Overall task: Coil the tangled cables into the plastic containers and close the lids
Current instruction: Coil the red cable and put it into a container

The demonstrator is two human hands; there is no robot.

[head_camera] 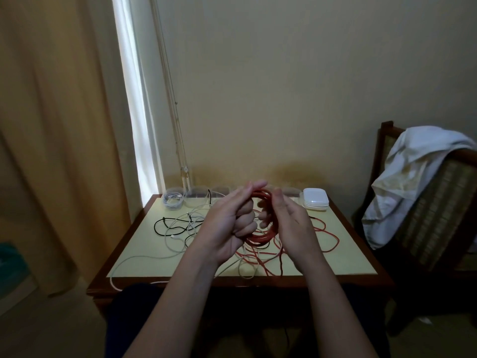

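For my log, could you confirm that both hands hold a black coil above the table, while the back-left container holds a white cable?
Not quite: the head view shows the coil is red, not black. The rest stands: the left hand and right hand hold it above the table, and the back-left container holds a white cable.

Red cable coil (260, 237) stands upright, loose tail seemingly tangled among flat white cables (191, 218).
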